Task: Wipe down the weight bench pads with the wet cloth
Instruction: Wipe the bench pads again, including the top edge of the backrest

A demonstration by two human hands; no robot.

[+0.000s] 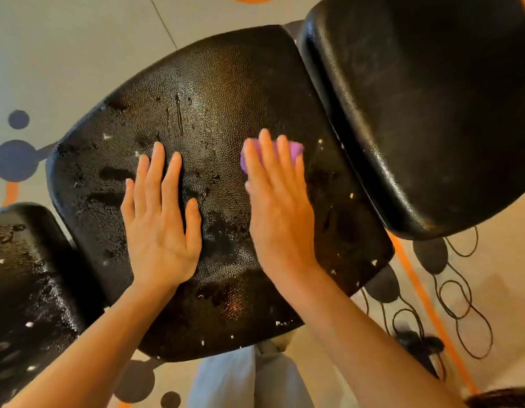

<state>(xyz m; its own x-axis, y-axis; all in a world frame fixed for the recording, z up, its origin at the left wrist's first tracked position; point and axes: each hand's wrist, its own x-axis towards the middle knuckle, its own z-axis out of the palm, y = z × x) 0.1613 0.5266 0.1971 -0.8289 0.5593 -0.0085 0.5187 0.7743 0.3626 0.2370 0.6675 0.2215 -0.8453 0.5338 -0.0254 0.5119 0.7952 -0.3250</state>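
Fingers (264, 160) of the right hand (280, 210) lay flat and straight, pressing the cloth (295, 149) onto the wet pad (214, 92). Left hand (159, 222) rested flat beside it, fingers straight. That cloth looked soft, light and soggy; a flat palm should steer it. Most of it was hidden.

purple cloth (295, 148), black pebbled pad (220, 83), grey floor (64, 54) with orange, navy dots

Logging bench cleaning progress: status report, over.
Left hand flat on middle pad, steadying. Right hand pressing purple cloth on same pad, fingers straight. Pad wet, white flecks remain. Nothing in the way.
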